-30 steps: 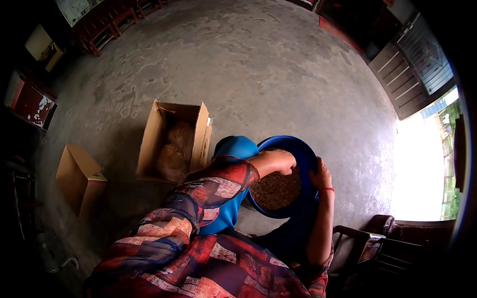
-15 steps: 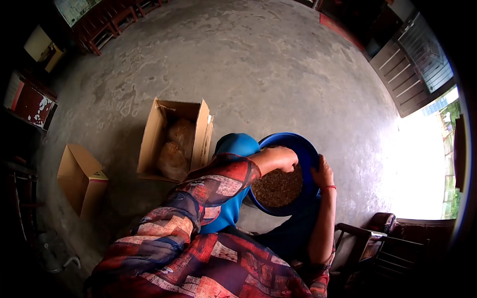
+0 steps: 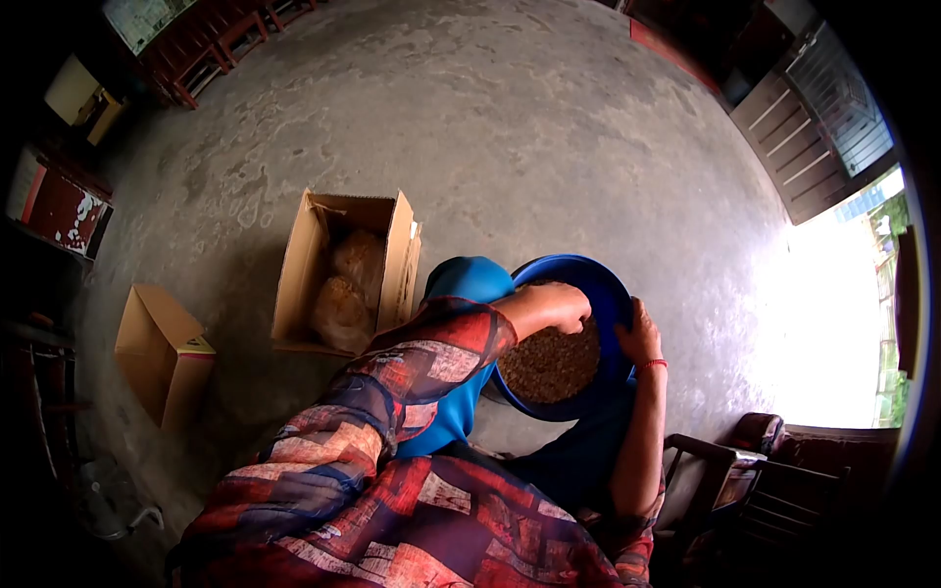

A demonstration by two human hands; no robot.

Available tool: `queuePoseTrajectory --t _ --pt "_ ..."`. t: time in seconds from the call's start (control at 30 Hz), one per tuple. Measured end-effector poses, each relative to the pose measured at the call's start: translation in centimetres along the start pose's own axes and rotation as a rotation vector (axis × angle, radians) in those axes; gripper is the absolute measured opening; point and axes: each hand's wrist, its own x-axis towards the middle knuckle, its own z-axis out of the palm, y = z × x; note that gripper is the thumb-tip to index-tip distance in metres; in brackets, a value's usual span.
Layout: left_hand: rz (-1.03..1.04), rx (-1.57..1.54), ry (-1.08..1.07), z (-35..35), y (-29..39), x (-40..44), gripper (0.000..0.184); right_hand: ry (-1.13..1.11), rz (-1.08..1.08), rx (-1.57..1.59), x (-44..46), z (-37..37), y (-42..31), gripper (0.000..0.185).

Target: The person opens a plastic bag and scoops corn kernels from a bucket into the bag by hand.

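The blue tub (image 3: 616,299) is a little right of the middle of the frame, and small brown pieces (image 3: 551,370) lie inside it. The left hand (image 3: 567,308) is over these pieces, within the rim, with its fingers bent inward; I cannot tell if they grasp something. The right hand (image 3: 641,338), which has a red band (image 3: 652,364) at the wrist, grasps the rim at the right side of the tub, with the fingers bent around it. Left of the middle there is an open cardboard box (image 3: 290,294), and in it are two clear bags (image 3: 343,312) with brownish content. A smaller open box (image 3: 145,358) is at the left of the frame, on the same grey floor (image 3: 470,147).
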Motion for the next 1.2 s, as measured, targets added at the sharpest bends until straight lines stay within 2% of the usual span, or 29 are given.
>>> queuePoseTrajectory --t 0.03,0.63,1.2 --pt "0.000 -0.001 0.002 0.01 -0.01 -0.01 0.028 0.024 -0.020 -0.001 -0.09 -0.05 -0.14 0.049" --pt "0.024 -0.042 0.045 0.54 -0.46 0.40 0.028 -0.029 0.021 -0.006 0.14 -0.10 -0.02 0.053" --pt "0.011 -0.023 -0.001 0.09 -0.25 0.27 0.027 -0.017 0.025 -0.010 0.10 -0.02 0.05 0.052"
